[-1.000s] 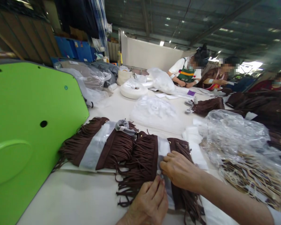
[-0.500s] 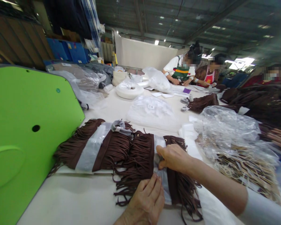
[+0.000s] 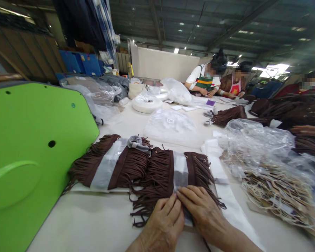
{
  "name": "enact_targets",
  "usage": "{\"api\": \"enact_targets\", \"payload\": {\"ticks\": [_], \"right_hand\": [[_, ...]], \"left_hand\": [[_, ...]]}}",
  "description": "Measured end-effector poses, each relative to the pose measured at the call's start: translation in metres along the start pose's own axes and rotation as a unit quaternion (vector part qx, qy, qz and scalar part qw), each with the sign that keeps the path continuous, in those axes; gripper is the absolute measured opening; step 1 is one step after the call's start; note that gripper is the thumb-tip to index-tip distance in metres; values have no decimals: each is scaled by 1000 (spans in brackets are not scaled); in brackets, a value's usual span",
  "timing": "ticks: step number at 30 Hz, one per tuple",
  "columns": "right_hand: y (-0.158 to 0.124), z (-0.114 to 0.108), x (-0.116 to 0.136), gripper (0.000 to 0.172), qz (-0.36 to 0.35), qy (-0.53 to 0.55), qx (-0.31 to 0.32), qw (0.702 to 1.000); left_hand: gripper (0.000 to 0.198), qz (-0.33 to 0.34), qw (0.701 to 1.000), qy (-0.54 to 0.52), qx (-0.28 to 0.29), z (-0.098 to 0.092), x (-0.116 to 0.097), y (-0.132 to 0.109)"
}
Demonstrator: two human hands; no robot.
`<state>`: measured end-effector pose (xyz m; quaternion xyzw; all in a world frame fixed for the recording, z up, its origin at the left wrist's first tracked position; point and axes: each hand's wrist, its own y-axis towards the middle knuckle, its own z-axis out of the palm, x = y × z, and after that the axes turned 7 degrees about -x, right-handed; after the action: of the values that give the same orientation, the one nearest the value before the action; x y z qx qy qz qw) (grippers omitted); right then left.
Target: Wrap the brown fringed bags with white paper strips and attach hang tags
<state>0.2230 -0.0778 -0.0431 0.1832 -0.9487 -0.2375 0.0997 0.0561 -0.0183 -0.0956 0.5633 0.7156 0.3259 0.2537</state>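
Note:
Two dark brown fringed pieces lie side by side on the pale table [image 3: 76, 217]. The left fringed piece [image 3: 118, 171] has a grey translucent band across it and a wrapped ring at its top. My left hand [image 3: 164, 220] and my right hand [image 3: 202, 210] meet at the lower part of the right fringed piece [image 3: 160, 168], fingertips together on its translucent band [image 3: 180, 169]. Both hands have their fingers bent and pressed together on the band's lower end, partly hiding it.
A green panel [image 3: 42, 140] stands at the left. Clear plastic bags [image 3: 257, 140] and a pile of corded tags [image 3: 280, 196] lie right. A white roll [image 3: 147, 103] sits farther back. People work across the table; another person's hand [image 3: 309, 133] is at the right edge.
My right hand has moved down the band, from its upper part to beside my left hand. The view has shifted slightly, and the other person's hand at the right edge has moved up.

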Motion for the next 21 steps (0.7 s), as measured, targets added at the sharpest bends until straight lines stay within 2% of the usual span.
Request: {"api": "enact_targets", "payload": {"ticks": [3,7,9,12,14,17,19,21], "right_hand": [[-6,9,3,33,16,14,6,1000],[2,-1,5,20,54,97,50,993],[6,-7,6,20,66,121,55,989],[2,-3,9,25,62,91,-5,994],[-8,8,13,28,43,54,-82,994],[-25,21,17,30,20,-20,-209,978],[-34,21,18,28,-15,-98,-216,971],[-39,17,17,26,-69,-168,-180,967]], "left_hand": [[36,-19,1000,7,-7,0,-1,0],[32,-19,998,9,-53,3,0,-1],[32,-13,998,13,-62,4,1,-1],[32,-3,998,29,-50,6,2,-3],[31,2,997,37,-64,7,3,-3],[30,17,996,41,-83,8,5,1],[31,23,995,44,-86,7,7,3],[30,19,994,48,-96,7,9,3]]}}
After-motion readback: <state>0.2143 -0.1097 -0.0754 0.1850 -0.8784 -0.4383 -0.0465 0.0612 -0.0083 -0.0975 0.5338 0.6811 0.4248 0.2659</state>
